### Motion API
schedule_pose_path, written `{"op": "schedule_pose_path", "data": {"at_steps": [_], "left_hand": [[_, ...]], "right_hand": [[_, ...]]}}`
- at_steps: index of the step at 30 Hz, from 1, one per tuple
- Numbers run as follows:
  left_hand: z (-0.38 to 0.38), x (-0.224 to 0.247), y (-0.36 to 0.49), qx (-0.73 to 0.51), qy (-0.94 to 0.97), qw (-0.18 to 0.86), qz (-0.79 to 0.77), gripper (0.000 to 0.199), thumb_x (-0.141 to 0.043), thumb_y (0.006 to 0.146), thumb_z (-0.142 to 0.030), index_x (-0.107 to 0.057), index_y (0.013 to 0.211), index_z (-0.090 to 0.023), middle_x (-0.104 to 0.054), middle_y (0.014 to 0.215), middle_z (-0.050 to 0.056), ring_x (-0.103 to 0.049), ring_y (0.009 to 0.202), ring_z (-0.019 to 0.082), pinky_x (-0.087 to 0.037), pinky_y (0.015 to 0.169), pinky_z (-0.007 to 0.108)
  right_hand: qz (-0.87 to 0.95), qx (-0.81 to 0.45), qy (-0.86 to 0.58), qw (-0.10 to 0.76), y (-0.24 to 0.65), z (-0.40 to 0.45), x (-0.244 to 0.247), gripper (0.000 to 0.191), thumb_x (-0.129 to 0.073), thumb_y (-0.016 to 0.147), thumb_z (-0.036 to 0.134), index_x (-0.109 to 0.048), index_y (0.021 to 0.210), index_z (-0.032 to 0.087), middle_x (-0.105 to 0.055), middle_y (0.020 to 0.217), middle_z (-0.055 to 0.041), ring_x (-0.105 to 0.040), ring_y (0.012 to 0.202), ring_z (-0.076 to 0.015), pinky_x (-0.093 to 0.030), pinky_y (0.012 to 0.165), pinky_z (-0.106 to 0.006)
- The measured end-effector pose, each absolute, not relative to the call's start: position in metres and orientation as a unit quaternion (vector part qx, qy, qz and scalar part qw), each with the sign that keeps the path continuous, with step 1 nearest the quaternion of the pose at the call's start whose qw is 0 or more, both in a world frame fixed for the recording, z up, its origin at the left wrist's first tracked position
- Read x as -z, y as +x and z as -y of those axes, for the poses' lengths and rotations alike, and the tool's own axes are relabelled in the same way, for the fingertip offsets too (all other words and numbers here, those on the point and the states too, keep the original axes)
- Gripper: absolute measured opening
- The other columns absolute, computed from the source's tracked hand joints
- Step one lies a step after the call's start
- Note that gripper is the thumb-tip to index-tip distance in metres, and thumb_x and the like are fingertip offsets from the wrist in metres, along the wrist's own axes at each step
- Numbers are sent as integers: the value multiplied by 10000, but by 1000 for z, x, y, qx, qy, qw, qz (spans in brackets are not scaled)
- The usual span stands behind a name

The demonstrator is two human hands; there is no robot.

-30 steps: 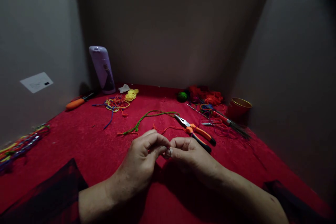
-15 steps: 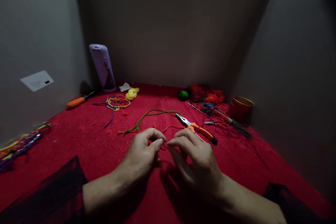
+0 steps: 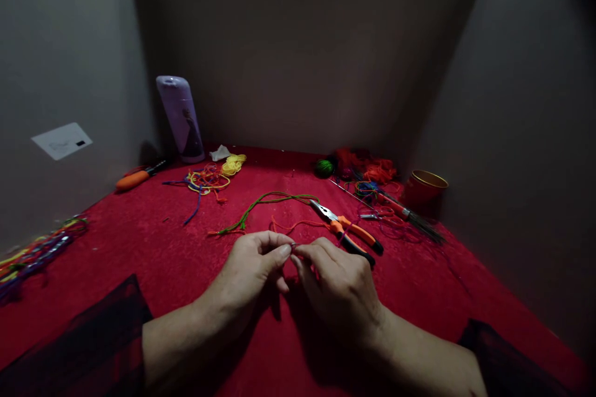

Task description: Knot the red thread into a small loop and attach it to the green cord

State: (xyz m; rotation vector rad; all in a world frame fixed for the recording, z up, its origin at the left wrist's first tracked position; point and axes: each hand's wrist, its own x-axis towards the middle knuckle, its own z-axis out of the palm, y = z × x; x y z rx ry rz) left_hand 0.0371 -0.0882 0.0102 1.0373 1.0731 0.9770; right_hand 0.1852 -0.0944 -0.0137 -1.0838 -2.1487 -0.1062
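My left hand (image 3: 254,267) is closed in a pinch, thumb against forefinger, on a tiny dark item between the fingertips. My right hand (image 3: 342,282) meets it there, its thumb and forefinger pinched at the same spot. What they grip is too small to name. Just beyond the hands lie a green cord (image 3: 254,203), a thin red cord (image 3: 302,223) and pliers with orange and black handles (image 3: 357,232), jaws pointing up and left.
Lilac bottle (image 3: 181,118) at the back left, near yellow yarn (image 3: 233,164), tangled threads (image 3: 205,181) and an orange-handled tool (image 3: 133,180). Colourful cords (image 3: 41,254) lie far left. At right: green ball (image 3: 325,167), red yarn (image 3: 379,170), scissors (image 3: 386,213), red cup (image 3: 423,189).
My right hand has come left and its fingers have closed in against my left fingertips. More of the pliers' handles now shows. The whole view has shifted slightly.
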Motion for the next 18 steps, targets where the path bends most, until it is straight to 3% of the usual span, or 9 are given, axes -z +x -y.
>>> {"op": "schedule_pose_path", "data": {"at_steps": [5, 10, 14, 18], "left_hand": [[90, -11, 39, -404, 495, 579, -506, 145, -576, 733, -268, -568, 760, -126, -510, 471, -42, -437, 358, 77, -305, 361, 179], [93, -8, 38, -406, 606, 463, -503, 85, -519, 762, -199, -576, 707, -169, -538, 558, -23, -476, 460, 102, -360, 445, 212], [94, -8, 34, -369, 740, 302, -475, 152, -471, 791, -132, -591, 708, -175, -596, 733, 31, -535, 670, 149, -395, 607, 260], [95, -9, 32, -313, 800, 229, -458, 161, -445, 796, -98, -565, 718, -173, -586, 749, 43, -515, 693, 162, -368, 616, 276]], "right_hand": [[775, -158, -456, 408, 183, 94, 11, 125, -510, 797, 148, -588, 700, 158, -586, 637, -19, -519, 560, -112, -393, 547, -232], [648, -483, -463, 364, 188, 91, -5, 62, -502, 711, 168, -503, 649, 170, -508, 555, 32, -472, 460, -83, -356, 423, -186], [608, -550, -462, 337, 195, 87, -15, 37, -518, 615, 124, -516, 584, 144, -495, 517, 37, -433, 457, -63, -319, 435, -174], [554, -629, -427, 339, 198, 84, -11, 55, -539, 628, 121, -515, 580, 135, -538, 532, 20, -363, 416, -39, -246, 406, -171]]}}
